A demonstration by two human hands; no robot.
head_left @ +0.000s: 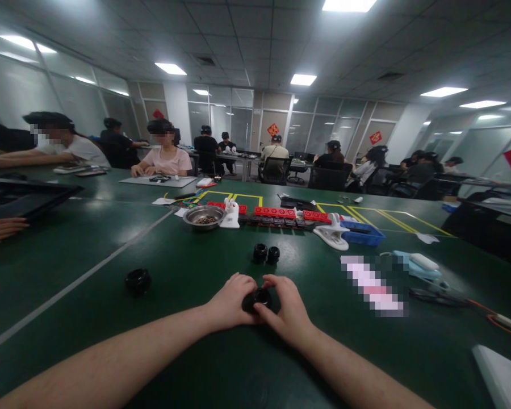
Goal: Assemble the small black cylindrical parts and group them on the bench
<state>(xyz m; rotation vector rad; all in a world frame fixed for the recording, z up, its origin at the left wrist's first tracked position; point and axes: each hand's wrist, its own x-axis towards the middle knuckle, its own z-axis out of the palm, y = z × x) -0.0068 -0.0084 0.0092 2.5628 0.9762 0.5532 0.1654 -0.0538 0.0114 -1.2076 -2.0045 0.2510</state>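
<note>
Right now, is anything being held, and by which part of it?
Yes, a black part, by its sides, between the fingers and thumb of the right hand. The left hand touches it too; that grip is partly hidden.

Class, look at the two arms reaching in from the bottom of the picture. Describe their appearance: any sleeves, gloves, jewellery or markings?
The left forearm and right forearm are bare, with no sleeve in view. The left hand and right hand are ungloved. No watch, bracelet, ring, cable or clear marking shows on either.
</note>
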